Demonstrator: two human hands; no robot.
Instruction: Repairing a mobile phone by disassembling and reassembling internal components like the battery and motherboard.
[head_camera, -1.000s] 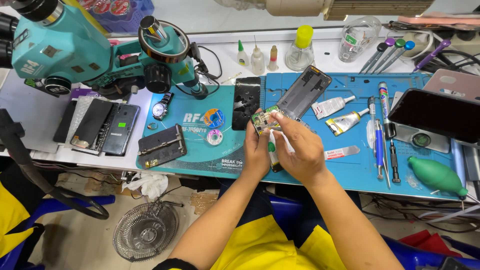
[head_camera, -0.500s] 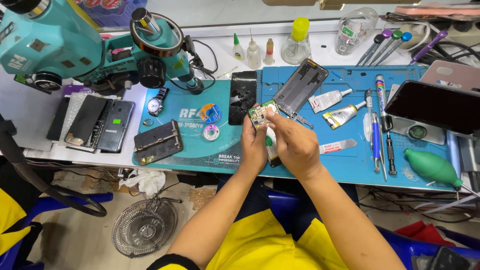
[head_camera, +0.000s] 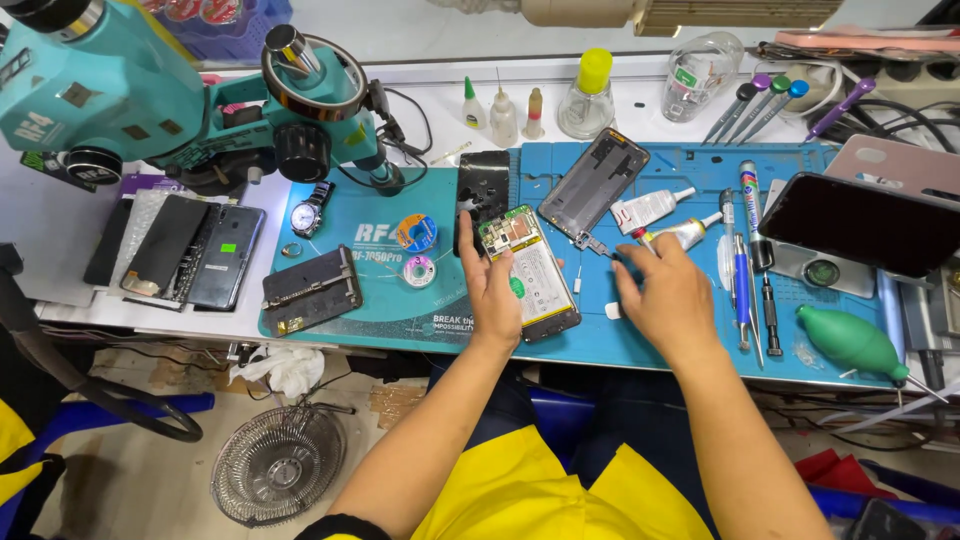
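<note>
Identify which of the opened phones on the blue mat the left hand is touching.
The left hand rests on the opened phone with the exposed circuit board, lying nearest the person; the empty dark phone frame lies untouched farther back.

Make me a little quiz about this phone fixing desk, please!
1. True or false: the left hand is on the opened phone lying on the blue mat.
2. What is the right hand reaching toward? A) the white glue tubes B) the wristwatch C) the green air blower
3. Fill in: the big teal machine at the top left is a ______.

Key:
1. True. Its fingers rest along the phone's left edge.
2. A. The fingers point at the tubes just above them; whether they touch is hard to tell.
3. Microscope.
</note>
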